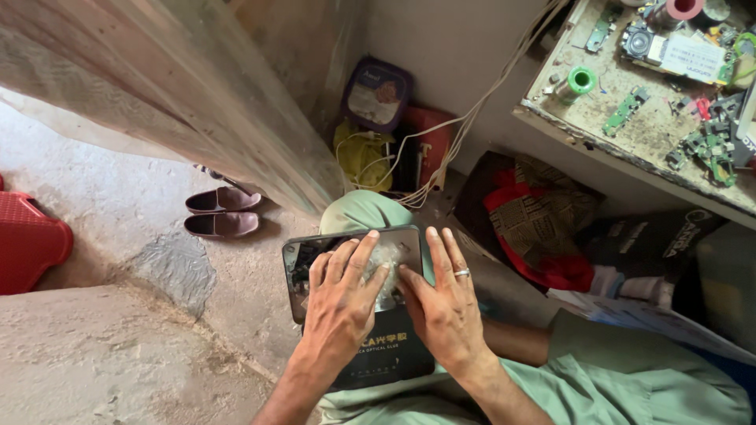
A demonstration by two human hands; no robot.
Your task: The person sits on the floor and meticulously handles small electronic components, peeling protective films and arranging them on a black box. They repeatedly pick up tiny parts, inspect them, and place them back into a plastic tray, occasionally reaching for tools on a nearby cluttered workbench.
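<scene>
A dark tablet-like device with a glossy screen lies on a black flat box across my knee in light green trousers. My left hand lies flat on the screen, fingers spread, pressing a crumpled whitish wad against the glass. My right hand, a ring on one finger, rests beside it with fingertips on the device's right edge and on the wad.
A workbench at upper right carries green circuit boards, a green tape roll and small parts. White cables hang down to boxes by the wall. Brown shoes and a red plastic stool stand on the concrete floor at left.
</scene>
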